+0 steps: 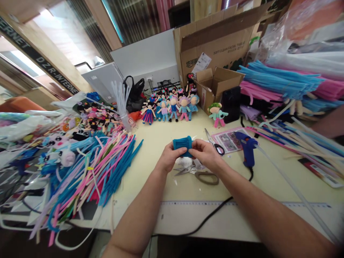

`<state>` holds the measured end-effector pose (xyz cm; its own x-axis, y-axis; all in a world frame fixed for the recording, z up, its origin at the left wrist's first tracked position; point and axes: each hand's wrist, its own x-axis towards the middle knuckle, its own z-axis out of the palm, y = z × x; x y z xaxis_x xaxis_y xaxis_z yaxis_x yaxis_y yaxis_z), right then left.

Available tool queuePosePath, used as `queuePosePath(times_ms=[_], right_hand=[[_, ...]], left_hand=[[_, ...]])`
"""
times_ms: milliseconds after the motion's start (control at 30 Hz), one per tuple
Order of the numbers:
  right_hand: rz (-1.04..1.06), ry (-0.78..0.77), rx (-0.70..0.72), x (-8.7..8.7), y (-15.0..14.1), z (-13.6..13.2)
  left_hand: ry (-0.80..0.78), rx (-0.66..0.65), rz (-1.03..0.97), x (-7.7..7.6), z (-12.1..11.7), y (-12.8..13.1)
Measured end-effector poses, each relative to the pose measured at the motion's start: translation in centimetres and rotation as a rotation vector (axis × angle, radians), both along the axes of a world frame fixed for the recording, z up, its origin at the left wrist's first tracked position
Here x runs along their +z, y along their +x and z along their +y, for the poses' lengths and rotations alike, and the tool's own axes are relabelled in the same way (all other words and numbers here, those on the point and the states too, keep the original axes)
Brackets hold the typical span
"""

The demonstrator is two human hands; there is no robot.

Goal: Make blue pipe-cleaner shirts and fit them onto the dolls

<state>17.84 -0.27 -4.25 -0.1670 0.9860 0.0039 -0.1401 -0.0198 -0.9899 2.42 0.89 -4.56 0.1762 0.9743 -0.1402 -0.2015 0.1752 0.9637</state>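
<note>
Between both hands, above the middle of the table, is a small bundle of teal pipe cleaners [181, 143] bent side by side into a flat block. My left hand [172, 154] grips its left end, thumb across the front. At the right end, the thumb and fingers of my right hand [202, 150] pinch its edge. Below the hands lie scissors with grey-brown handles [206, 177], blades pointing left. Dark-handled scissors [219, 148] rest just beyond my right hand. A blue glue gun [247, 148] with a long clear glue stick lies farther right.
Loose coloured pipe cleaners [107, 161] spread over the left side. Several finished dolls [172, 107] stand at the back, beside cardboard boxes [215, 46]. Bundles of blue and pink pipe cleaners [279, 80] are piled at right. A ruler [188, 203] and a black cable [206, 219] cross the front.
</note>
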Motion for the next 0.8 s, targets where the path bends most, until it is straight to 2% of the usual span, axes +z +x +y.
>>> queuePosePath(times_ms=[233, 467, 667, 800], right_hand=[[0.086, -0.084, 0.043, 0.3, 0.5, 0.0], [0.078, -0.129, 0.069, 0.5, 0.3, -0.1], [-0.011, -0.019, 0.072, 0.5, 0.6, -0.2], [-0.137, 0.073, 0.112, 0.2, 0.7, -0.2]], left_hand=[[-0.058, 0.062, -0.14, 0.8, -0.1, 0.4], [-0.073, 0.119, -0.171, 0.5, 0.1, 0.4], [-0.125, 0.009, -0.187, 0.5, 0.2, -0.2], [-0.065, -0.045, -0.168, 0.8, 0.6, -1.3]])
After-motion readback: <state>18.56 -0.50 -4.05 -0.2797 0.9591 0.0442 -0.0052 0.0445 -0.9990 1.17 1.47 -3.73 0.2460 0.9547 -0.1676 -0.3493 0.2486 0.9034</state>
